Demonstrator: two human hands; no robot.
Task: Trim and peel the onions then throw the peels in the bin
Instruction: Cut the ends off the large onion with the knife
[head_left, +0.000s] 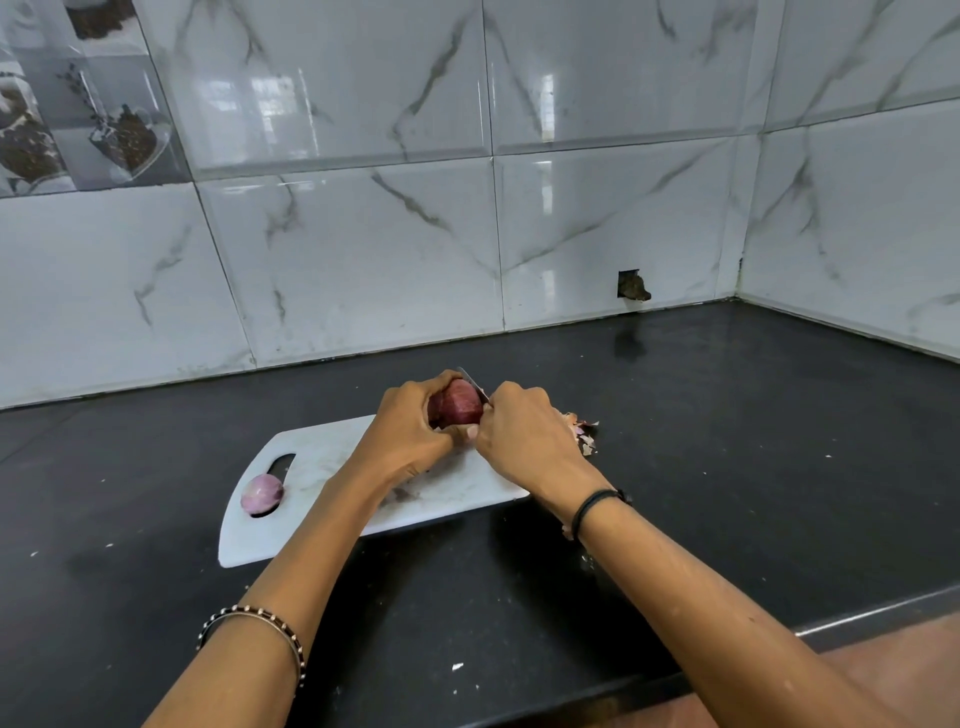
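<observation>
Open dark counter (727, 467) lies near and right of the cutting board (311, 457), peeled onion (262, 493) at its left slot. Over its far edge, left hand (410, 426) curls round a red onion (457, 405), axis unclear; right hand (519, 431) grips a knife (475, 384) against it.

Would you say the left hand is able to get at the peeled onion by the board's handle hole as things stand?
Probably yes, once freed: the left hand grips the red onion, but the peeled onion lies close on its side of the cutting board, with nothing between.
</observation>
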